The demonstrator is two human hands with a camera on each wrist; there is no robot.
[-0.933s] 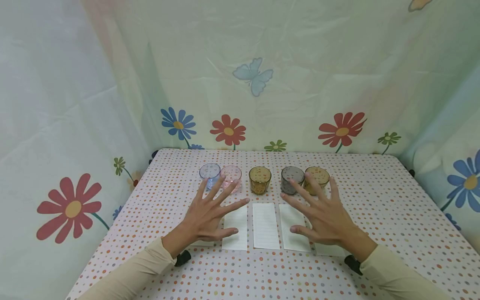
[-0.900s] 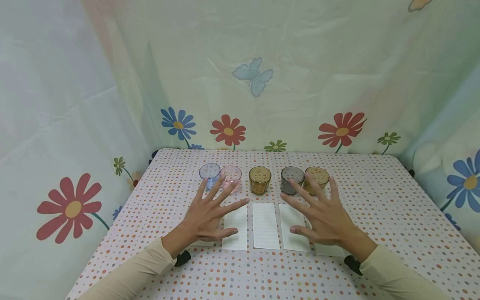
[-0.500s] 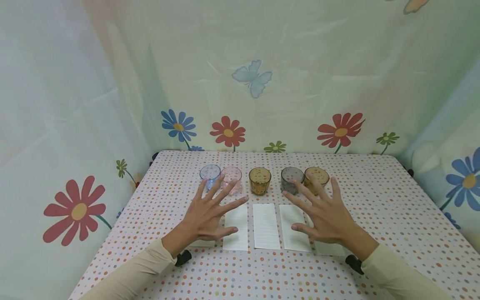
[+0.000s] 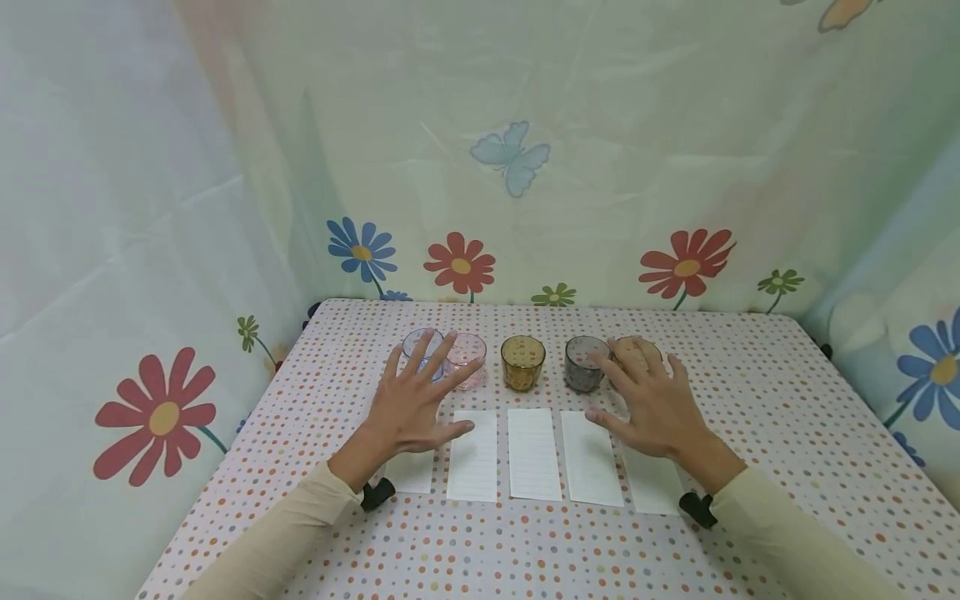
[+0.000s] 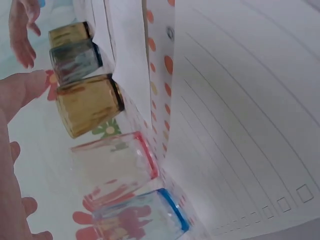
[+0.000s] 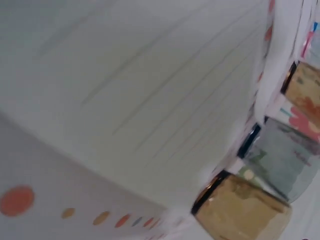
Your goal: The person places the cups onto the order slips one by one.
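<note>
My left hand [image 4: 408, 408], fingers spread and holding nothing, is over the left paper slips, its fingertips overlapping a blue-tinted glass [image 5: 142, 217] and a pink-tinted glass [image 4: 467, 348] in the head view. Opposite it, my right hand [image 4: 658, 408] hovers with loosely bent fingers and nothing in them. Those fingers partly hide the rightmost amber glass [image 6: 242, 210] and reach the edge of a grey glass [image 4: 583, 371]. Between the two hands stands another amber glass [image 4: 522, 364]. All the glasses are in one row, with coloured rims downward in the left wrist view.
Lined white paper slips lie in a row in front of the glasses, among them a middle slip [image 4: 535, 457] and a far right slip [image 4: 654, 485]. A dotted cloth [image 4: 495, 554] covers the table. A flowered curtain [image 4: 360, 125] surrounds its back and sides.
Both hands have moved slightly forward toward the glasses, uncovering more of the paper slips. The right fingers are now less widely spread. The glasses and slips stay in place.
</note>
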